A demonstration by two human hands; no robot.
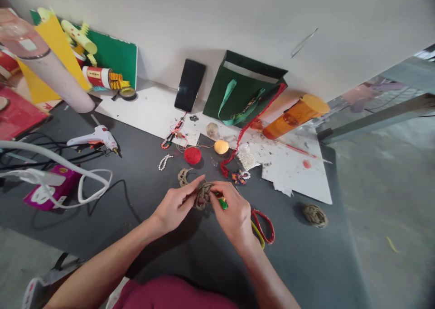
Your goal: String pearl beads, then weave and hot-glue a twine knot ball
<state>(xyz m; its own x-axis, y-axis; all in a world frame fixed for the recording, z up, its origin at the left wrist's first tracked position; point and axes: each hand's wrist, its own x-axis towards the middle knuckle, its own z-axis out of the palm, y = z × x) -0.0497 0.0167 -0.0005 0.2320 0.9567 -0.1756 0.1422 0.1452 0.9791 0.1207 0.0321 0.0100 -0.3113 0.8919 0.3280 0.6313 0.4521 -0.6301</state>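
Near the middle of the dark table, my left hand (176, 205) pinches the left side of a brown-grey crocheted piece (203, 195). My right hand (234, 211) is closed at its right side, with a green-handled tool (223, 203) held in the same fingers; the tool's tip is hard to make out. A beige crocheted band (182, 176) lies just beyond my left fingers. Red-and-yellow-handled scissors (266, 227) lie partly behind my right hand. Further right rests a ball of brown-grey yarn (315, 215).
Beyond the hands are red yarn (192, 155), yellow yarn (221, 147), white beads (247, 158) and a beaded flower (239, 177). A phone (190, 85), green bag (243, 91) and orange container (294, 117) stand behind. Left are a glue gun (95, 138) and cables (97, 177).
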